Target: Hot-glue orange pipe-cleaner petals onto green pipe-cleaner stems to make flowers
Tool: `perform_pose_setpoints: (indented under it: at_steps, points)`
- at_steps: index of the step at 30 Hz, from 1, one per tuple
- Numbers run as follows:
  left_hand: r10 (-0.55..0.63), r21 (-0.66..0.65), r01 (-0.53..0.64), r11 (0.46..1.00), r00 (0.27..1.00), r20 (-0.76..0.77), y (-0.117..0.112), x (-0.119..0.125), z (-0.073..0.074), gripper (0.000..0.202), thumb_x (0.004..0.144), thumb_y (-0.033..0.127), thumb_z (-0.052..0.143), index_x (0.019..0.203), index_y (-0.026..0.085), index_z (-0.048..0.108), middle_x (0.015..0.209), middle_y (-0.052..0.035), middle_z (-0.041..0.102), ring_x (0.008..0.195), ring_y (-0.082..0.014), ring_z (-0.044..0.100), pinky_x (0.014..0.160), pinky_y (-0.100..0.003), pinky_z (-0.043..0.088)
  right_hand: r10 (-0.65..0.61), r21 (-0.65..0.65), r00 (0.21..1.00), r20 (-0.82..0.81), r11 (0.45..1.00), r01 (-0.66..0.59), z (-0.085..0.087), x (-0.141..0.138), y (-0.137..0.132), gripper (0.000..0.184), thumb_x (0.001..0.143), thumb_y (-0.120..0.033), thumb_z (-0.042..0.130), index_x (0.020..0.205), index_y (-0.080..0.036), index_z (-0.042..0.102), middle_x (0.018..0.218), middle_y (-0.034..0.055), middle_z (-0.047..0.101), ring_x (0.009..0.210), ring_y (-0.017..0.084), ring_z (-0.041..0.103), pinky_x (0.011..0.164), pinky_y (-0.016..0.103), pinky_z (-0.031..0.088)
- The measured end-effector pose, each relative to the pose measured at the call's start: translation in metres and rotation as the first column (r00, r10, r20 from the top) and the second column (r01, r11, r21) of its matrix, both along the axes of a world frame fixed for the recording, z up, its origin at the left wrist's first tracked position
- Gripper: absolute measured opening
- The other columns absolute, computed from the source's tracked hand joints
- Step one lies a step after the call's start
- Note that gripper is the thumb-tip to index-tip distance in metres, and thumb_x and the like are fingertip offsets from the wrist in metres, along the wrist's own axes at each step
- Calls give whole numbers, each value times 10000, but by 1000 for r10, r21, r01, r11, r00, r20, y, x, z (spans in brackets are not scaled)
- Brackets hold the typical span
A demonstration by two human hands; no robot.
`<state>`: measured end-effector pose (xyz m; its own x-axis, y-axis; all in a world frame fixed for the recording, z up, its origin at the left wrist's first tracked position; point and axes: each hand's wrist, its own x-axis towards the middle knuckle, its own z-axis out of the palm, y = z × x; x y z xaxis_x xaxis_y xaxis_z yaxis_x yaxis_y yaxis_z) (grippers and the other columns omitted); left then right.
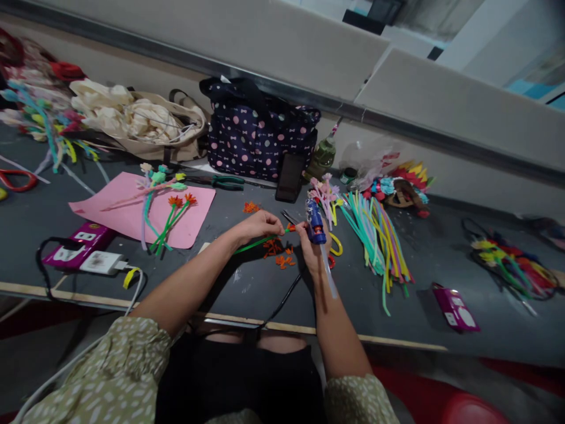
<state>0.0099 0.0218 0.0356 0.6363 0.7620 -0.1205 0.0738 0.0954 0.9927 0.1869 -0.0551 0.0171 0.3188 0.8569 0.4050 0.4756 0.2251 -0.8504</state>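
My left hand (pixel 258 227) is closed in a pinch on a green pipe-cleaner stem (pixel 253 242) with an orange tip, held just above the dark table (pixel 247 282). My right hand (pixel 311 244) is wrapped round a blue hot glue gun (pixel 315 224), its nozzle pointing left at the stem's orange end. A clear glue stick (pixel 329 271) sticks out behind the gun along my forearm. Small orange petal pieces (pixel 279 253) lie on the table under both hands.
A pink sheet (pixel 128 215) with finished pipe-cleaner flowers (pixel 165 203) lies left. A polka-dot bag (pixel 260 138), phone (pixel 290 176) and pliers (pixel 227 182) stand behind. Loose pipe cleaners (pixel 379 235) lie right; a power strip (pixel 79 244) and charger sit at the left edge.
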Motion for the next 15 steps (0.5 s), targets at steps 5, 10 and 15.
perform_pose_setpoints:
  at_steps: [5,10,15]
  points:
    - [-12,18,12,1000,1000,-1,1,0,-2,152,663,301,742,634,152,735,609,-40,646,514,-100,452,499,-237,287,10,-9,999,43,1000,-10,1,0,-2,173,873,-398,611,894,-230,574,854,5,651,744,162,593,752,295,473]
    - [-18,11,18,1000,1000,-8,0,0,-1,158,671,296,734,639,141,725,612,-30,641,526,-91,449,511,-230,296,43,10,998,43,999,-43,-1,1,-1,153,875,-374,615,904,-227,584,853,3,651,755,159,602,750,291,476]
    - [-29,8,29,1000,999,-16,-1,0,1,148,659,279,733,643,133,711,595,-10,622,536,-87,463,529,-225,324,33,37,995,92,999,-36,-3,4,1,174,868,-381,632,893,-215,585,821,1,650,739,156,598,713,277,477]
